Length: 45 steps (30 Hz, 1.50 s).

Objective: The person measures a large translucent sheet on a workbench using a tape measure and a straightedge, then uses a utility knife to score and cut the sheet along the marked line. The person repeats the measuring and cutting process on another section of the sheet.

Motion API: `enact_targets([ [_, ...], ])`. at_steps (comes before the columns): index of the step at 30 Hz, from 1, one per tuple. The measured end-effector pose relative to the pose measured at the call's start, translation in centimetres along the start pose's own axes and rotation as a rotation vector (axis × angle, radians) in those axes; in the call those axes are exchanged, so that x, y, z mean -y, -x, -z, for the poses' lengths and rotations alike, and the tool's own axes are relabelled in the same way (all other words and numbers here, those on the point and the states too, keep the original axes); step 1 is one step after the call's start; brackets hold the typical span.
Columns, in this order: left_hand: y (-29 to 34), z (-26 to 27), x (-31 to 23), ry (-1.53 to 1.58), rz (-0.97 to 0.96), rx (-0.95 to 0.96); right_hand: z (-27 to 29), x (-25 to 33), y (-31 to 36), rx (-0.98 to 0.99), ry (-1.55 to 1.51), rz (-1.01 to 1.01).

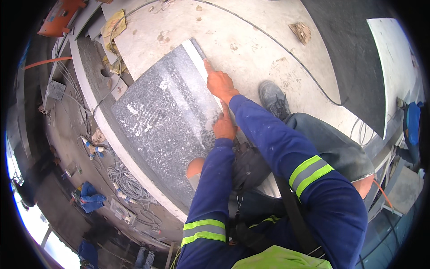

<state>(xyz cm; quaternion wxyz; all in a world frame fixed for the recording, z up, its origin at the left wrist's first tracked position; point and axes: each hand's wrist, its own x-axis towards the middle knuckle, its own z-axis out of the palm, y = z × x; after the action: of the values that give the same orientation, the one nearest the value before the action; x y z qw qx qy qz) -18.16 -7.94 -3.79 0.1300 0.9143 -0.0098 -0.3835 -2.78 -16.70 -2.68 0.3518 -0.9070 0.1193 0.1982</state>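
Note:
A grey, mottled flat panel (152, 112) with white smudges and paler bands lies in front of me. A narrow white strip (195, 56) runs along its right edge. My right hand (220, 85) rests at this edge, its index finger stretched along the strip toward the far corner. Closer to me, my left hand (225, 127) touches the same edge with a finger extended toward my right hand. The remaining fingers of both hands are partly hidden. I see nothing held in either hand.
My shoe (274, 99) stands on the pale, stained floor right of the panel. A black cable (286, 51) crosses there, near crumpled brown paper (300, 33) and a dark sheet (347, 49). Left, below a ledge (127, 152), lie coiled grey cables (130, 181) and blue cloth (92, 197).

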Motion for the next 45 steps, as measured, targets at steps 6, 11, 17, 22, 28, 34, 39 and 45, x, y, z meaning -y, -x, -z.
enact_targets([
  [6, -0.1, -0.3, 0.7, 0.083, -0.007, 0.013, 0.9, 0.7, 1.0, -0.042, -0.027, 0.102],
  [11, -0.3, -0.9, 0.9, 0.103, -0.023, 0.007, 1.0, 1.7, 1.5, 0.078, -0.139, 0.09],
  [17, -1.8, -3.9, 4.1, 0.139, 0.018, -0.012, -1.8, 3.7, 3.0, 0.205, -0.175, 0.142],
  [22, -1.3, -2.4, 0.9, 0.176, -0.021, -0.004, -2.1, 0.1, 1.8, -0.02, -0.266, -0.05],
  [28, -1.6, -3.5, 4.0, 0.111, -0.065, -0.028, 1.0, 3.7, 4.3, 0.034, -0.252, -0.036],
  [34, 0.3, 0.5, -0.5, 0.093, -0.038, -0.006, 1.6, -0.6, 1.1, -0.092, -0.275, -0.087],
  [39, -1.1, -2.2, 2.8, 0.075, -0.07, -0.064, 1.6, 2.6, 3.1, 0.131, -0.221, 0.173],
  [45, -2.2, -2.8, 3.0, 0.097, -0.099, 0.039, -1.2, 2.9, 3.1, 0.029, -0.416, -0.138],
])
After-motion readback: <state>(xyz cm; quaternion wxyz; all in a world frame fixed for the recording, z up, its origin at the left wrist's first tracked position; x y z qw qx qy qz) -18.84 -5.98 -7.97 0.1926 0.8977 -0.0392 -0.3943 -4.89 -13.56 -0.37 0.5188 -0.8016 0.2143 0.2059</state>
